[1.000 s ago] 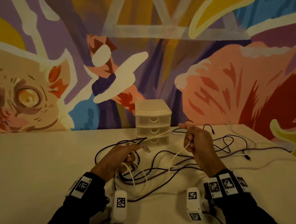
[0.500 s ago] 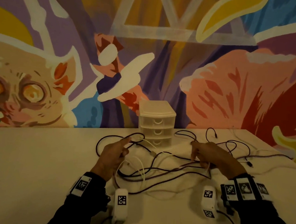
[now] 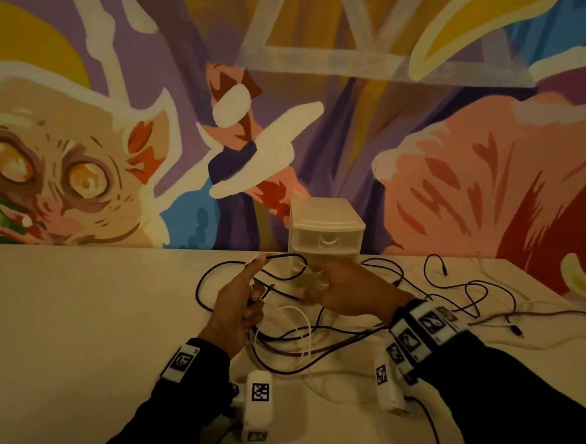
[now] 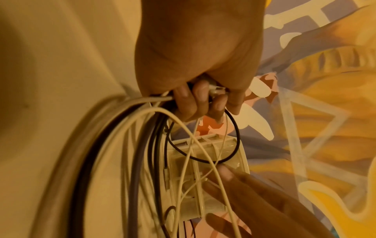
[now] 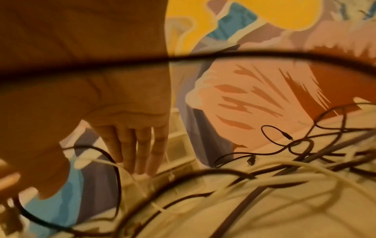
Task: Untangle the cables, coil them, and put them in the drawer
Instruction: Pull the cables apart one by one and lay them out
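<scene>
A tangle of dark and white cables (image 3: pixel 294 338) lies on the table in front of a small translucent drawer unit (image 3: pixel 325 230). My left hand (image 3: pixel 241 308) grips a bundle of these cables; in the left wrist view its fingers (image 4: pixel 195 103) curl round the cords and a white connector (image 4: pixel 215 91), and in the head view its index finger points up. My right hand (image 3: pixel 335 286) reaches left across the tangle with straight fingers. In the right wrist view its fingertips (image 5: pixel 140 169) lie against the unit's lower front (image 5: pixel 179 145). Whether any drawer is pulled out, I cannot tell.
More dark cable loops (image 3: pixel 469 291) spread over the table's right side toward its edge. The painted wall (image 3: pixel 118 142) stands right behind the drawer unit. Bare tabletop (image 3: pixel 73 311) lies to the left.
My right hand let go of the white cable it held up, dropped, and moved left to the drawer unit's front. My left hand rose slightly with its cable bundle.
</scene>
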